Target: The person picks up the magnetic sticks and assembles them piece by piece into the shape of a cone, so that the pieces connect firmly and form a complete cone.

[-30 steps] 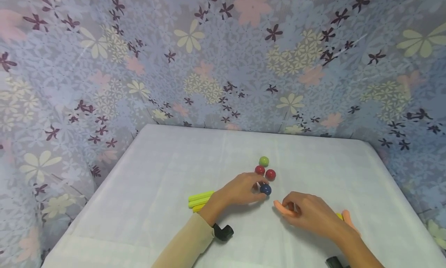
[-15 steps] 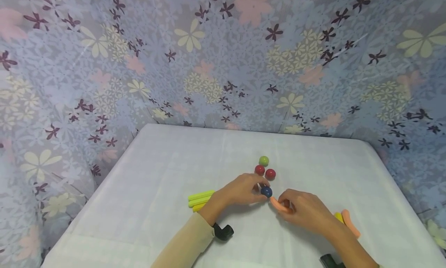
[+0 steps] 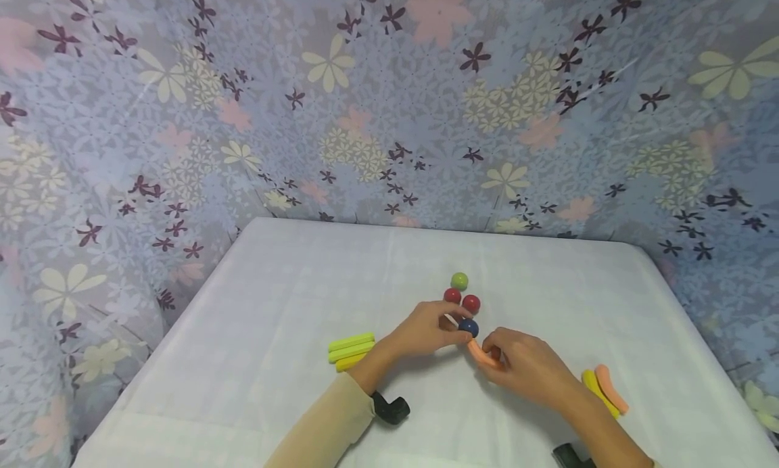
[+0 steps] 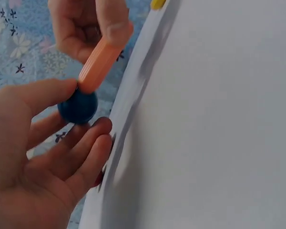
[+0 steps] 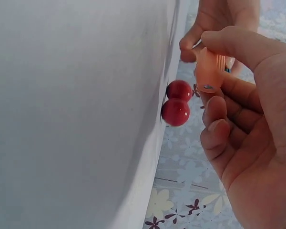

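My left hand (image 3: pixel 426 329) pinches a dark blue ball (image 3: pixel 468 327) between thumb and fingers. In my right hand (image 3: pixel 528 363) is a curved orange stick (image 3: pixel 483 355), gripped near one end. The left wrist view shows the ribbed orange stick (image 4: pixel 101 67) with its far end against the blue ball (image 4: pixel 78 109), by the left thumb. Both pieces are held up off the tabletop. In the right wrist view the stick (image 5: pixel 209 71) is seen end-on and mostly hides the ball.
Two red balls (image 3: pixel 471 303) and a green ball (image 3: pixel 459 281) lie just beyond my hands on the white-covered table (image 3: pixel 292 272). Yellow-green sticks (image 3: pixel 351 348) lie left; a curved yellow stick (image 3: pixel 599 392) and another orange one (image 3: pixel 611 389) lie right. A floral curtain (image 3: pixel 389 116) hangs behind.
My right hand has moved left with the orange stick, bringing its end to the blue ball. The left hand has shifted the ball slightly right.
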Demonstrator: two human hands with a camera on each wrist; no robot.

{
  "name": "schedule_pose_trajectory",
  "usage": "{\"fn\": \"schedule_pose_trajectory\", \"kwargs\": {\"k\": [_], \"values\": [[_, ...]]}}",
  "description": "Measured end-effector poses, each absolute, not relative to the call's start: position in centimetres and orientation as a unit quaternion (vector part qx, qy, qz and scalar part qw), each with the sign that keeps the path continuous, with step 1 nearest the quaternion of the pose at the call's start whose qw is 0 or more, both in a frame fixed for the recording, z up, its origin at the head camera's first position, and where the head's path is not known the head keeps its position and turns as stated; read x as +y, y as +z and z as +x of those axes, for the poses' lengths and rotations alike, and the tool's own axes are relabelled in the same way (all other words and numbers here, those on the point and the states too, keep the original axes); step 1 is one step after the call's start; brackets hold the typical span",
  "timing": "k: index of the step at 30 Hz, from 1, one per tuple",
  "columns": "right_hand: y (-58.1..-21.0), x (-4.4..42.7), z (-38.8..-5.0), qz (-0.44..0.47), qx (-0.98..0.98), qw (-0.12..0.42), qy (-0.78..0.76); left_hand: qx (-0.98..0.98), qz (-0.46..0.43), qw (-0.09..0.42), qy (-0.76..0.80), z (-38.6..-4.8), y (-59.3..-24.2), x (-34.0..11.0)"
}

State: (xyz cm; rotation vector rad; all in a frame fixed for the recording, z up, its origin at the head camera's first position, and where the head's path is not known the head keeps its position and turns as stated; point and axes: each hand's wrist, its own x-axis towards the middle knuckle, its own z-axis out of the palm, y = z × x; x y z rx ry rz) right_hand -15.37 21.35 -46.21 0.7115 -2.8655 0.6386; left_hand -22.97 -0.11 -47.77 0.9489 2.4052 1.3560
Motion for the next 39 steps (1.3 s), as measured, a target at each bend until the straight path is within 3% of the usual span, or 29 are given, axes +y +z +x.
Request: {"fn": "schedule_pose_trajectory", "kwargs": {"k": [6,12,20,30,39], "values": [[-46.3,20.8,-15.4,0.222,-0.95,0.065,0.208,0.787,0.232,0.139,0.555,-22.4,-48.4,0.8],[-46.2,20.4,-15.4,0.209,-0.953,0.054,0.213,0.806,0.194,0.125,0.545,-22.0,-48.5,1.3],[-45.6,19.5,-15.2,0.195,-0.96,0.054,0.194,0.81,0.178,0.113,0.547,-21.8,-48.0,1.5],[-46.2,19.6,-14.4,0.212,-0.961,0.076,0.164,0.786,0.176,0.15,0.574,-21.6,-48.0,1.0],[-46.0,20.5,-14.4,0.181,-0.971,0.036,0.155,0.789,0.189,0.162,0.562,-21.6,-48.2,0.4]]}}
